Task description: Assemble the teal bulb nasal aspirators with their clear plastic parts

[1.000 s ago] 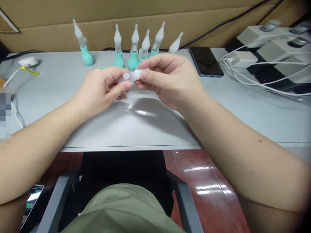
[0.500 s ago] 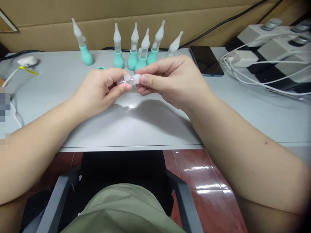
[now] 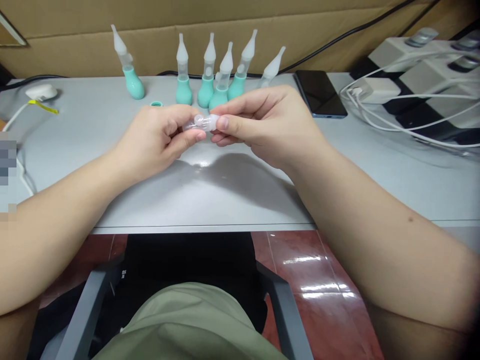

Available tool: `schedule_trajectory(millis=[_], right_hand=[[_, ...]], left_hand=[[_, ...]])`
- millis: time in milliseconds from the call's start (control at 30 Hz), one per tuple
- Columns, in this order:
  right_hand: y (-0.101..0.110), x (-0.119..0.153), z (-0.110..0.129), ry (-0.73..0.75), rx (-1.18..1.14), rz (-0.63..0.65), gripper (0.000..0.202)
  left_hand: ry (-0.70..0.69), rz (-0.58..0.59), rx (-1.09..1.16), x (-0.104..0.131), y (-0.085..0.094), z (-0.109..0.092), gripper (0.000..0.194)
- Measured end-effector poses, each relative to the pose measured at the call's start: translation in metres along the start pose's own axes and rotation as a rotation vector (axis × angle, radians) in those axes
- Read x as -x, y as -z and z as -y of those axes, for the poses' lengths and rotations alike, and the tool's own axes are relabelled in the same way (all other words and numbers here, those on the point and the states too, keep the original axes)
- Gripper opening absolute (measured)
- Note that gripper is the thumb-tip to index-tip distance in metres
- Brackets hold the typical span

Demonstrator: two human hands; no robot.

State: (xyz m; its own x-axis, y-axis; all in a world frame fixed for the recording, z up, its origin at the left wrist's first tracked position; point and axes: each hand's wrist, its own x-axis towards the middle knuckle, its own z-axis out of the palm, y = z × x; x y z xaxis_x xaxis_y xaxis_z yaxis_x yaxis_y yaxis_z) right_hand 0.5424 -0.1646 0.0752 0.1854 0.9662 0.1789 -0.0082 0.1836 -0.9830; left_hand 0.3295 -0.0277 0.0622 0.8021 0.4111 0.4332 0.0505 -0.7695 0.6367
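My left hand [image 3: 159,137] pinches a clear plastic tube [image 3: 202,122] with a small round knob on its side. At the tube's right end, my right hand [image 3: 258,125] has its fingers closed around a white soft tip, which they mostly hide. The piece lies level, just above the desk. Behind my hands stand several nasal aspirators [image 3: 183,90] with teal bulbs, clear tubes and white pointed tips; one more aspirator [image 3: 134,82] leans at the left. A teal rim [image 3: 156,104] shows behind my left hand. Partly behind my right hand is a tilted white-tipped tube [image 3: 272,67].
On the grey desk [image 3: 210,210] a black phone [image 3: 320,93] lies at the back right, near a white charger [image 3: 378,91], cables and grey-white devices [image 3: 431,75]. A white plug-like object [image 3: 41,92] with a cord sits at the left. Cardboard [image 3: 112,15] stands behind the desk.
The camera view has shifted very slightly. Both hands keep their hold, and the clear tube appears turned a little between them.
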Motion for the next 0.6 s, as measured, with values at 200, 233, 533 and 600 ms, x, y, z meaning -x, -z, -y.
schedule_trajectory(millis=[200,233,533,600], right_hand=[[0.0053,-0.0004,0.0051,0.039,0.074,-0.030,0.016],[0.0058,-0.0007,0.0051,0.047,0.086,-0.024,0.016],[0.0011,0.0024,-0.0011,0.065,0.068,-0.086,0.017],[0.0014,0.0023,-0.0009,0.065,0.066,-0.077,0.018]], left_hand=[[-0.035,-0.021,0.011,-0.0019,0.0042,0.0010,0.024],[-0.031,-0.006,0.008,-0.0021,0.0046,0.0011,0.023],[-0.006,-0.001,0.003,-0.0014,0.0024,-0.0001,0.035],[-0.011,0.004,0.017,-0.0023,0.0013,0.0028,0.040]])
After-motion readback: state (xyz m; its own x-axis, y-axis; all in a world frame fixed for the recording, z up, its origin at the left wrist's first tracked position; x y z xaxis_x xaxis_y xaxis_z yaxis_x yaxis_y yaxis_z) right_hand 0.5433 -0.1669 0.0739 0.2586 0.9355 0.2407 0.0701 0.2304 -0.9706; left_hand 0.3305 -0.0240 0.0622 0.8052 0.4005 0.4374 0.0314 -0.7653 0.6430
